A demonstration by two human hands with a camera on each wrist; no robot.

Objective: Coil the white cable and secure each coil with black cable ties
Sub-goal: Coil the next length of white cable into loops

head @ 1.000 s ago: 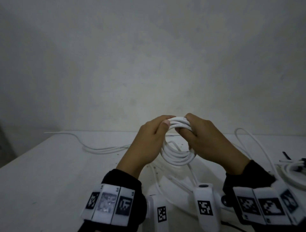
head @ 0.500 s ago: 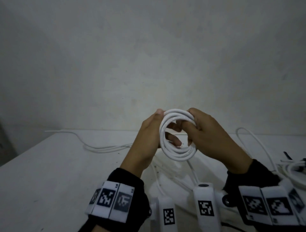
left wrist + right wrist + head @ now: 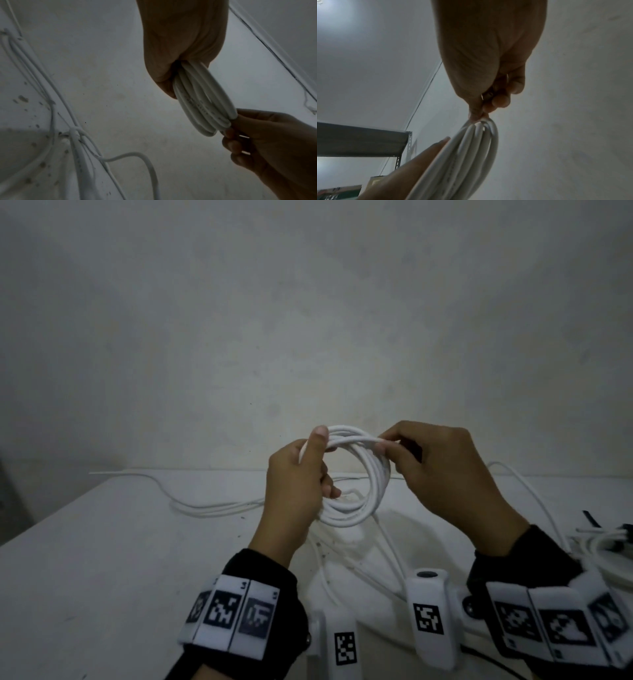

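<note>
A white cable coil of several loops is held upright above the table between both hands. My left hand grips its left side, thumb up over the top strands. My right hand pinches the top right of the coil with thumb and fingertips. In the left wrist view the coil runs from my left hand down to my right hand's fingertips. In the right wrist view the pinching fingers meet the coil. A loose tail drops to the table. No black tie shows on this coil.
More white cable trails across the white table at the left and loops at the right. A second coil with black ties lies at the right edge. A grey wall stands behind the table; a metal shelf shows in the right wrist view.
The coil has turned from edge-on to an open ring facing me and risen slightly. My right hand slid from wrapping the coil's top to pinching its top right; my left thumb now points up.
</note>
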